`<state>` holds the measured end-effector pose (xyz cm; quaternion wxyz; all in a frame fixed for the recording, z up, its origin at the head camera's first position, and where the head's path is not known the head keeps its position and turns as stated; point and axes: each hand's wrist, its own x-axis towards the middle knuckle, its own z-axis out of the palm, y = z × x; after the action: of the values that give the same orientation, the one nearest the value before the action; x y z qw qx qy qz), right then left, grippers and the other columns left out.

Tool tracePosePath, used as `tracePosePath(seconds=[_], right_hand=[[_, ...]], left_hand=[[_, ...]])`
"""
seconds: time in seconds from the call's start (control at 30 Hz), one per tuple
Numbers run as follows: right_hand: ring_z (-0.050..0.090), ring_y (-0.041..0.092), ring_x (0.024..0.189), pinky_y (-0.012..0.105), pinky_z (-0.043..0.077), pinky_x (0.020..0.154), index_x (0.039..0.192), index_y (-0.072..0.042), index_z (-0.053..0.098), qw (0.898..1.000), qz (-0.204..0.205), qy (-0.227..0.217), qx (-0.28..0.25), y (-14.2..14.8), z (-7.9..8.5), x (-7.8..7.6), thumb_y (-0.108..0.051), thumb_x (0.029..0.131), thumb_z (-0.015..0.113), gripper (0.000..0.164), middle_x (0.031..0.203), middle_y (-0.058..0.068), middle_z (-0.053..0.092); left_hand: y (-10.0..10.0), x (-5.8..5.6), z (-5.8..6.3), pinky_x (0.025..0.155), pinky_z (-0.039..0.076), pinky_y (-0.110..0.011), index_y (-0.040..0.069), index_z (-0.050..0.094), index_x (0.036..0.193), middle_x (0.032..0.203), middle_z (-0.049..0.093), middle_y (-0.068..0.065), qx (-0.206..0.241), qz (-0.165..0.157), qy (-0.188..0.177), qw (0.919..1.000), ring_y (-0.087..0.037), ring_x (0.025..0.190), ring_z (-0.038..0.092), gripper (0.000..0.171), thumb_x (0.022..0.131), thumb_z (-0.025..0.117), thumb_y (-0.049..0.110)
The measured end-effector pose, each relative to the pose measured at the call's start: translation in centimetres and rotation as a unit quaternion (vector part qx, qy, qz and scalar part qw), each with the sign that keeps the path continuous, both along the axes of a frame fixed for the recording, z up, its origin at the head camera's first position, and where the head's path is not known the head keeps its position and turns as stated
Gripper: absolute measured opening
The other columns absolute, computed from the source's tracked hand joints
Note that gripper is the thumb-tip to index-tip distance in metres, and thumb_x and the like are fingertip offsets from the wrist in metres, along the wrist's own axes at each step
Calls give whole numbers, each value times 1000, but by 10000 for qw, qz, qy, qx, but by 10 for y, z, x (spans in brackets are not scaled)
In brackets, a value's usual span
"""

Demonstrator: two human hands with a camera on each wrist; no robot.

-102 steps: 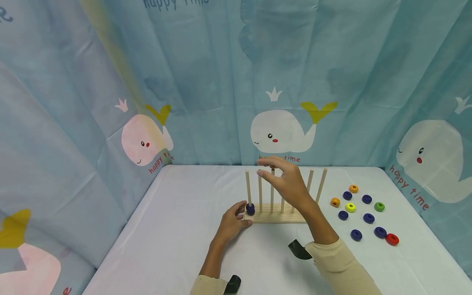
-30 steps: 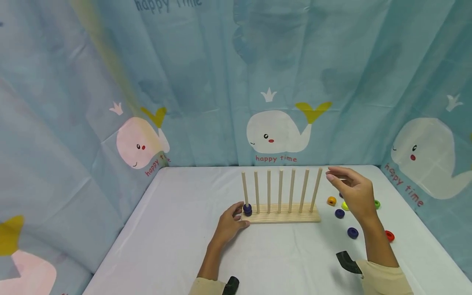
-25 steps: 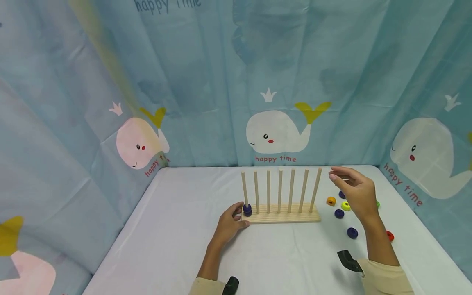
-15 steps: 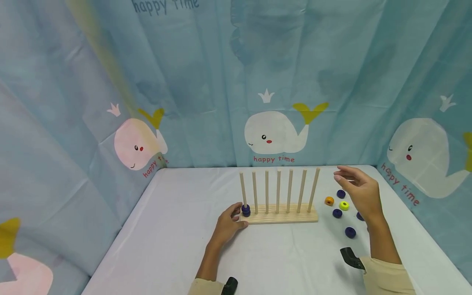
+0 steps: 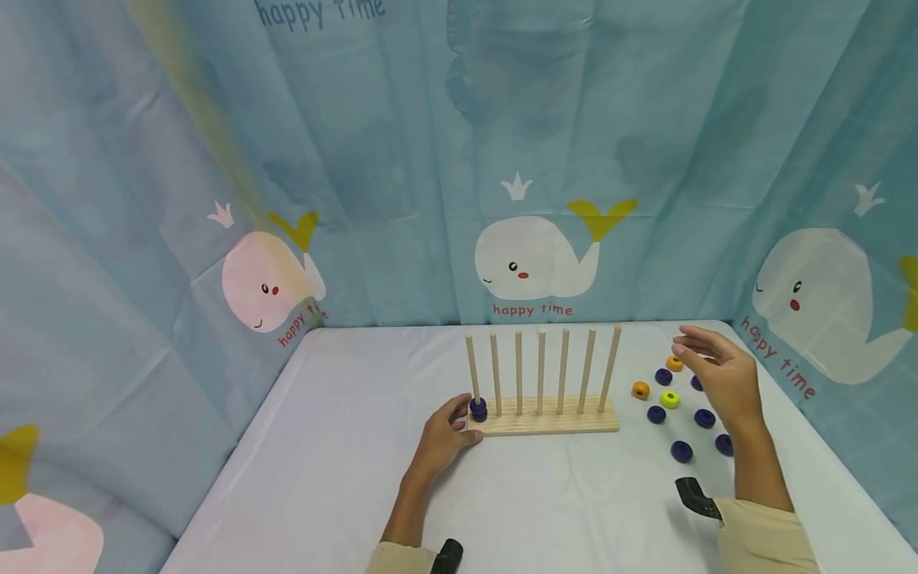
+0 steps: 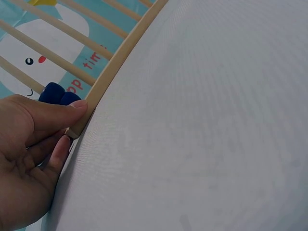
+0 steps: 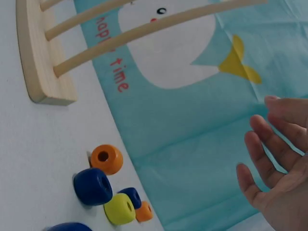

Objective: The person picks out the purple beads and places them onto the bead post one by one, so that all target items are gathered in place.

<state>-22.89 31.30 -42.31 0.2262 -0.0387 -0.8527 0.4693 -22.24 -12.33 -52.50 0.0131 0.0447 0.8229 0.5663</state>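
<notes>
A wooden peg stand (image 5: pixel 548 425) with a row of upright pegs is on the white table. Two dark blue beads (image 5: pixel 478 410) sit stacked at the bottom of its leftmost peg. My left hand (image 5: pixel 441 437) holds the stand's left end; in the left wrist view the thumb (image 6: pixel 72 111) presses on the base's long front face, fingers at the end. To the right, my right hand (image 5: pixel 727 387) is raised above the loose beads, fingers loosely bent and holding nothing. The right wrist view shows its spread fingers (image 7: pixel 264 149) apart from any bead.
Loose beads lie right of the stand: an orange bead (image 5: pixel 641 391), a yellow bead (image 5: pixel 670 399), a blue bead (image 5: pixel 682 452) and several others. My right hand and forearm cover part of that area. A blue whale-print curtain (image 5: pixel 402 263) borders the table.
My right hand has moved from over the pegs to the right, and lately farther right over the loose beads. My left hand keeps its hold on the stand's end. The head view has shifted slightly.
</notes>
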Motion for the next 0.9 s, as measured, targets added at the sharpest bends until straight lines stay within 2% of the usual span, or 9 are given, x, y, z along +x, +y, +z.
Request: tracePosePath(seconds=[0.17,0.3,0.4,0.43,0.5,0.57,0.73,0.83,0.9], right_hand=[[56,-12,109,6,50,88,148,-11,62,9995,-140,-265,87,9,-7,-3,-45,106,63,54,131,4,73],[62,6,122,36,56,109,151,-12,59,9978,-285,-595,40,15,-14,-4,-48,106,61,58,136,7,71],[61,24,131,60,49,116,153,-10,56,9968,-286,-743,-60,18,-19,-5,-47,107,60,59,139,13,69],[60,28,133,63,47,116,153,-10,56,9964,-284,-789,-84,19,-21,-5,-46,107,59,59,140,15,68],[57,35,134,66,46,116,154,-9,54,9957,-286,-871,-96,21,-23,-5,-45,108,59,59,142,19,65],[59,33,131,63,49,114,155,-9,53,9945,-325,-989,-80,23,-26,-5,-44,108,58,59,144,20,64],[63,8,113,32,58,95,155,-9,54,9920,-445,-1181,-19,28,-33,-6,-42,108,58,57,145,19,64],[65,18,120,37,59,102,155,-8,53,9911,-440,-1258,-8,31,-37,-8,-42,109,57,58,146,20,63],[61,34,132,53,54,112,156,-7,51,9904,-410,-1322,-35,34,-40,-8,-42,109,56,59,148,21,61]], left_hand=[[0,-1,0,110,56,-46,5,56,151,142,63,-22,26,11,-7,10000,-39,129,64,73,84,85,3],[0,-1,-1,110,57,-46,6,56,152,142,63,-23,32,0,16,10000,-40,129,64,73,84,85,2],[0,-1,-1,111,56,-46,6,56,152,143,63,-22,50,16,-30,10000,-39,130,63,74,84,85,1],[0,-1,-1,111,56,-45,7,56,152,143,63,-22,59,18,-43,10000,-39,130,63,74,84,85,1],[1,-1,-1,111,56,-44,7,56,152,143,63,-21,64,34,-86,9999,-38,130,63,74,84,85,1],[1,-1,-1,110,57,-44,6,56,152,143,63,-21,36,33,-69,10000,-38,130,64,74,84,85,1],[1,0,1,111,56,-42,7,55,153,143,63,-19,-28,51,-105,9999,-36,132,62,73,86,84,4],[1,0,2,113,55,-41,8,54,154,145,62,-17,39,45,-164,9998,-34,135,60,73,86,83,6],[1,0,3,113,54,-42,6,54,154,145,62,-18,67,16,-138,9999,-35,136,59,74,86,83,5]])
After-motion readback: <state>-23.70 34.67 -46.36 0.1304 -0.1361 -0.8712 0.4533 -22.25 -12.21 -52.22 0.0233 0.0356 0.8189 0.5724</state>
